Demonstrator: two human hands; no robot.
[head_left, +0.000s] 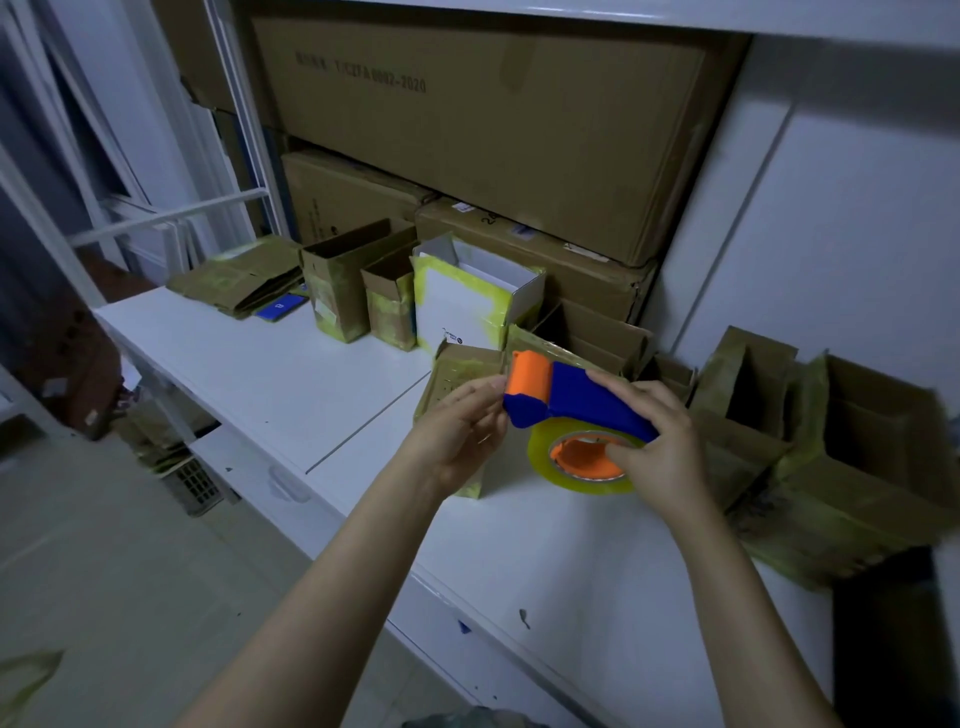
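Note:
A blue and orange tape dispenser (566, 400) with a roll of clear yellowish tape (576, 475) is held above the white table (291, 374). My right hand (654, 441) grips its blue handle, fingers curled round it and a fingertip at the orange core. My left hand (457, 431) is at the dispenser's front end, fingertips pinching beside the orange roller (530, 374). A small cardboard box (457, 374) wrapped in tape stands on the table right behind my left hand, partly hidden by it.
Open taped cardboard boxes (353, 280) line the back of the table, with a white open box (467, 301) among them and more boxes (857, 467) at right. Large cartons (493, 119) are stacked behind. Flattened cardboard (239, 280) lies far left. The floor lies below left.

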